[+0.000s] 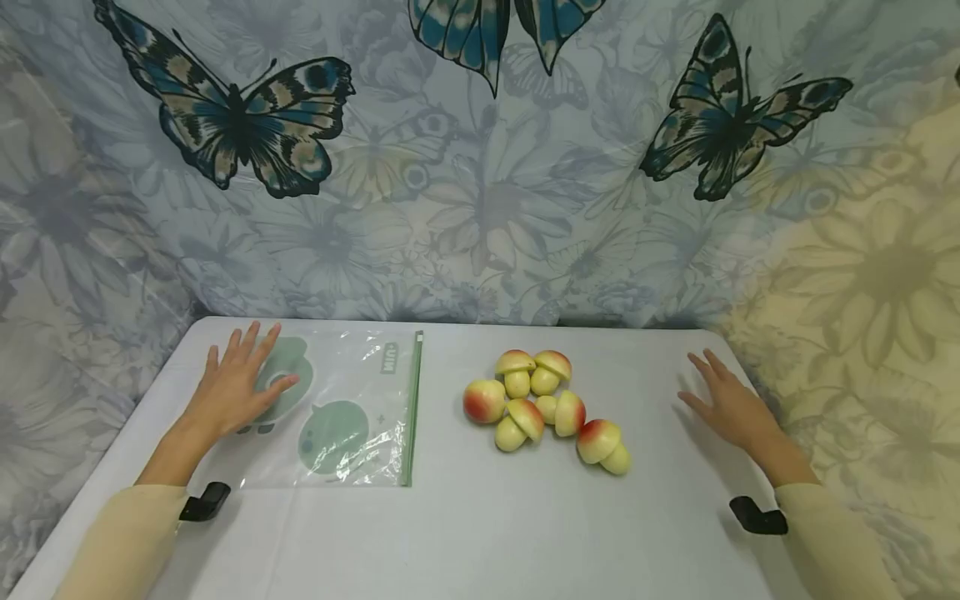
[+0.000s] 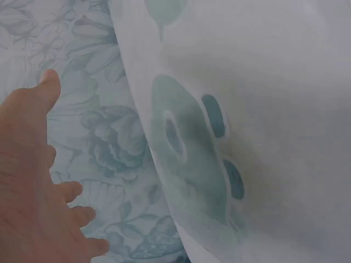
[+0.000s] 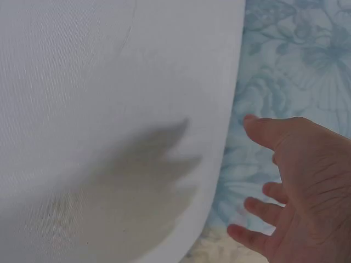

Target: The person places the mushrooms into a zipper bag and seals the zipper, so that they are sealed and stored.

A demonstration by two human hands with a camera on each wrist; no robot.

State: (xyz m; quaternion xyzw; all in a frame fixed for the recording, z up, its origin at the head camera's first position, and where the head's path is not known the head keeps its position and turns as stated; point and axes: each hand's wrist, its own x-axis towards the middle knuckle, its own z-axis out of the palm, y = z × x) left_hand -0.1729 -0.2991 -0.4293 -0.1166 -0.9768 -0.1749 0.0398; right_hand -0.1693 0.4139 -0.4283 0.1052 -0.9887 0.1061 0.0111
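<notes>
Head: alone shows six mushroom-shaped pieces (image 1: 546,408), right of zip bag (image 1: 322,400)
Left wrist: left hand (image 2: 33,175) splayed, bag print (image 2: 192,142) close
Right wrist: right hand (image 3: 307,186) splayed, finger-shaped shadow (image 3: 142,170) on table (image 3: 82,66)

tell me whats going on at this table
A person's left hand is spread over a flat, clear zip bag with green prints, and the right hand hovers near the right edge of the white tabletop. Neither grips anything. Six yellow-and-red mushroom-shaped pieces lie grouped to the right of the bag, outside it.
</notes>
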